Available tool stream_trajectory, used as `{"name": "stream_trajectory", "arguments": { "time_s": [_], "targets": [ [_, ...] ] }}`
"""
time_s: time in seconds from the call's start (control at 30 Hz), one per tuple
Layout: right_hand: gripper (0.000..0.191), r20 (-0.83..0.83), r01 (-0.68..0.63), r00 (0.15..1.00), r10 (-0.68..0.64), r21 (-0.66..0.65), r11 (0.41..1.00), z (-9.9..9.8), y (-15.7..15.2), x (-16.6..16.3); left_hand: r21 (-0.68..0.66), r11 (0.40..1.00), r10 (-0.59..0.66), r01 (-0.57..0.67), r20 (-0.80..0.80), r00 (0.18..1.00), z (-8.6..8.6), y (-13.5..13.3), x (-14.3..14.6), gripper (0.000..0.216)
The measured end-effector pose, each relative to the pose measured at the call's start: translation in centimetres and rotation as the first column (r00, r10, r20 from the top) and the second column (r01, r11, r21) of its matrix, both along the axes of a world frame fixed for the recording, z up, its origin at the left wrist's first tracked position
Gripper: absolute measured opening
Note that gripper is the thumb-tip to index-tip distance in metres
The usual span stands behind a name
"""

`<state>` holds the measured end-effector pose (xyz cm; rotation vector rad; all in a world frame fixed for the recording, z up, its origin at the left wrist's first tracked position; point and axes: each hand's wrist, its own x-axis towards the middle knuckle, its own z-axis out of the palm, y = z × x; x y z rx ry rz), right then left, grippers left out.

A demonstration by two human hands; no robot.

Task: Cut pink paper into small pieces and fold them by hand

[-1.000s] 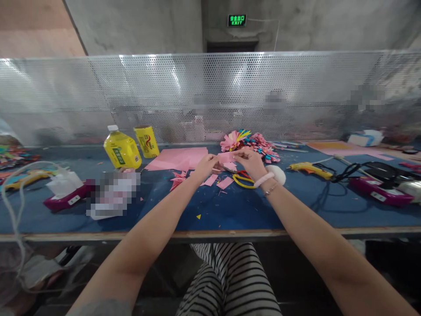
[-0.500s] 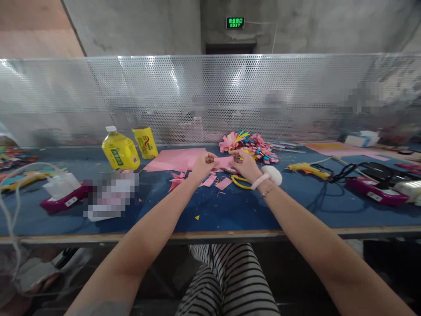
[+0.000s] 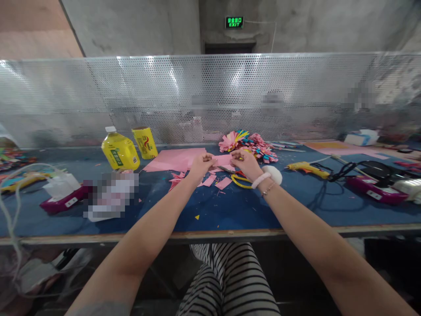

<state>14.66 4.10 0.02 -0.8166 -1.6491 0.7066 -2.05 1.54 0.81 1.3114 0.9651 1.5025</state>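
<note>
A small strip of pink paper point(image 3: 222, 160) is stretched between my two hands above the table. My left hand point(image 3: 203, 166) pinches its left end, and my right hand point(image 3: 245, 163) pinches the right end. Just below the strip lie scissors with yellow handles point(image 3: 241, 181), partly hidden by my right hand. Cut pink paper pieces point(image 3: 223, 183) are scattered in front of my hands. Behind my left hand is a larger pink paper sheet point(image 3: 167, 159). Fringed paper flowers point(image 3: 259, 147) in pink, blue and yellow are heaped behind my right hand.
A yellow jug point(image 3: 121, 151) and a yellow can point(image 3: 145, 143) stand at the back left. Purple power strips point(image 3: 67, 199) with cables sit on both sides. To the right lies a yellow glue gun point(image 3: 308, 169). A perforated metal screen point(image 3: 158, 101) borders the table's back.
Both hands stay at nearly the same place, still holding the pink strip. The fingers have shifted slightly, and the strip shows a little higher and flatter.
</note>
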Motion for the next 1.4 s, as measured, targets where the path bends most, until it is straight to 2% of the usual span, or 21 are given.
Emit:
{"name": "stream_trajectory", "arguments": {
  "time_s": [0.3, 0.53, 1.03, 1.2, 1.4],
  "targets": [
    [0.029, -0.055, -0.059, 0.997, 0.056, -0.057, 0.997, 0.3, -0.5, -0.3, 0.01, 1.0, -0.003, 0.002, 0.057, 0.998, -0.1, 0.3, -0.3, 0.023],
    [0.023, -0.087, -0.145, 0.987, 0.132, -0.168, 0.975, 0.5, -0.7, -0.4, 0.015, 1.0, -0.019, 0.018, 0.055, 0.998, 0.0, 0.2, -0.2, 0.022],
    [0.022, -0.159, -0.101, 0.984, 0.078, -0.143, 0.985, -0.1, 0.2, -0.3, 0.016, 0.999, -0.049, 0.048, 0.044, 0.998, -0.3, 0.4, -0.2, 0.028],
    [0.02, -0.122, -0.067, 0.991, 0.053, -0.113, 0.991, 0.0, 0.1, -0.2, 0.011, 0.999, -0.039, 0.038, 0.035, 0.999, -0.3, 0.5, -0.1, 0.026],
    [0.015, -0.053, -0.082, 0.996, 0.074, -0.153, 0.985, 0.6, -1.0, -0.5, -0.048, 0.99, -0.135, 0.134, -0.01, 0.991, -0.3, 0.1, 0.1, 0.028]
  ]
}}
